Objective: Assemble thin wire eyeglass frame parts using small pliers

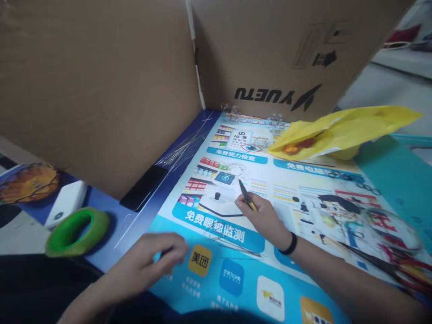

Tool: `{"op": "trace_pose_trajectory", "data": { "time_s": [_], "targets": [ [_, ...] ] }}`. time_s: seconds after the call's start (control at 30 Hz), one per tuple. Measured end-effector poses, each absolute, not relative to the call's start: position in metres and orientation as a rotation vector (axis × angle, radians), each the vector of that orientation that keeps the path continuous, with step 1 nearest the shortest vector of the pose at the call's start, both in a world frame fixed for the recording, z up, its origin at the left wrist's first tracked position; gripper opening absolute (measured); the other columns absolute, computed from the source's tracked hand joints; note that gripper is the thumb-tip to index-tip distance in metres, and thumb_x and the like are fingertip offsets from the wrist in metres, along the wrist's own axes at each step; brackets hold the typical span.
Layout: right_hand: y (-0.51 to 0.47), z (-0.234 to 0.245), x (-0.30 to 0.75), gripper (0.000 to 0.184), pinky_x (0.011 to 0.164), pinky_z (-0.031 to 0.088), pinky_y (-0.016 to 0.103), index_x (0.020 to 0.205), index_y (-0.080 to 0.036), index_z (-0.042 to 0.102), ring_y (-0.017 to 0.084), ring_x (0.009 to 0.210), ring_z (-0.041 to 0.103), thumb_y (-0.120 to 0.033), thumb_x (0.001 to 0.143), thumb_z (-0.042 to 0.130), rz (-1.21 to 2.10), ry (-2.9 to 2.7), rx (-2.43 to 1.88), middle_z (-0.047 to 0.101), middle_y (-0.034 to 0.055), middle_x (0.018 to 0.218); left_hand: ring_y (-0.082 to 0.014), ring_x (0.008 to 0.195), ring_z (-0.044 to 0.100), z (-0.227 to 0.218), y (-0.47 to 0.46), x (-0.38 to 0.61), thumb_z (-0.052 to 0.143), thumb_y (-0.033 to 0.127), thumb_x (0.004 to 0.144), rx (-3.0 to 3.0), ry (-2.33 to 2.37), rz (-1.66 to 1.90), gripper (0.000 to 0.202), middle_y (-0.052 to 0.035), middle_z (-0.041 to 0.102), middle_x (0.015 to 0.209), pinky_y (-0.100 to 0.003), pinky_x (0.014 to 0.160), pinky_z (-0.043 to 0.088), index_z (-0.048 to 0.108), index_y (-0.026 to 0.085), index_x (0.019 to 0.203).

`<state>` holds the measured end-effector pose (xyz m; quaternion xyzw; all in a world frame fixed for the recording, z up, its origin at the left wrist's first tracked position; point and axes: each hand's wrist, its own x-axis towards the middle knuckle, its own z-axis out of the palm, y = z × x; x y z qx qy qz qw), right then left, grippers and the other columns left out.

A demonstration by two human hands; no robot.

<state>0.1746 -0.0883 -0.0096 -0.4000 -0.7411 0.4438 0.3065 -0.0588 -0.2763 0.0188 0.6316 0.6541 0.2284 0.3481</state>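
Observation:
My right hand [263, 218] rests on a printed poster [303, 189] that covers the table, and pinches a small black and yellow tool [247, 196] whose tip points up and away. A black band circles that wrist. My left hand [151, 263] lies at the poster's near left edge with its fingers curled; it is blurred and I cannot make out anything in it. Thin clear wires lie on the poster between the two hands.
Tall cardboard box walls [101, 90] stand behind the table. A yellow plastic bag [340, 130] lies at the back right. A green ring [76, 231] and a white device [65, 204] sit at the left, with a black phone [143, 188] beside the cardboard. Clear-framed glasses [388, 238] lie at the right.

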Motion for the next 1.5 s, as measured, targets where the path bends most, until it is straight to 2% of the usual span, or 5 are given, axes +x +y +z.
{"op": "trace_pose_trajectory", "data": {
  "time_s": [0.1, 0.33, 0.77, 1.27, 1.5],
  "targets": [
    [-0.088, -0.012, 0.176, 0.013, 0.062, 0.042, 0.025, 0.075, -0.02, 0.055, 0.014, 0.066, 0.053, -0.03, 0.081, 0.049, 1.124, -1.944, -1.07, 0.057, -0.0011, 0.067, -0.01, 0.058, 0.055, 0.042, -0.165, -0.008, 0.053, 0.03, 0.082, 1.52, 1.45, 0.825, 0.011, 0.0003, 0.06, 0.071, -0.02, 0.048, 0.044, 0.055, 0.019, 0.082],
    [-0.07, -0.019, 0.18, 0.008, 0.058, 0.041, 0.026, 0.076, -0.02, 0.053, 0.015, 0.063, 0.054, -0.025, 0.077, 0.047, 0.913, -1.911, -1.238, 0.06, -0.0004, 0.068, -0.0091, 0.04, 0.052, -0.01, -0.083, 0.036, 0.062, 0.042, 0.075, 1.156, 1.042, 0.902, 0.033, 0.0054, 0.054, 0.047, -0.016, 0.037, 0.039, 0.039, 0.019, 0.079],
    [-0.06, -0.015, 0.179, 0.006, 0.061, 0.042, 0.026, 0.075, -0.019, 0.056, 0.014, 0.066, 0.056, -0.023, 0.075, 0.052, 0.981, -1.839, -1.301, 0.062, 0.0003, 0.072, -0.0079, 0.049, 0.054, -0.016, -0.067, 0.022, 0.057, 0.031, 0.08, 1.142, 1.075, 0.992, 0.019, 0.0024, 0.058, 0.057, -0.02, 0.05, 0.044, 0.045, 0.016, 0.078],
    [-0.053, -0.014, 0.184, 0.022, 0.058, 0.044, 0.025, 0.083, -0.017, 0.055, 0.01, 0.057, 0.052, -0.034, 0.071, 0.064, 1.562, -1.444, -1.059, 0.055, -0.0033, 0.06, -0.0084, 0.052, 0.051, -0.019, -0.068, 0.021, 0.056, 0.03, 0.079, 1.371, 1.103, 0.87, 0.018, -0.0004, 0.059, 0.064, -0.021, 0.048, 0.039, 0.054, 0.013, 0.087],
    [-0.059, -0.013, 0.184, 0.023, 0.06, 0.044, 0.027, 0.085, -0.019, 0.055, 0.012, 0.06, 0.052, -0.037, 0.074, 0.062, 1.453, -1.567, -1.142, 0.054, -0.0022, 0.062, -0.0158, 0.081, 0.058, 0.029, -0.108, -0.008, 0.055, 0.02, 0.079, 2.103, 1.378, 0.766, 0.014, -0.0048, 0.065, 0.087, -0.027, 0.072, 0.045, 0.063, 0.018, 0.091]
  ]
}}
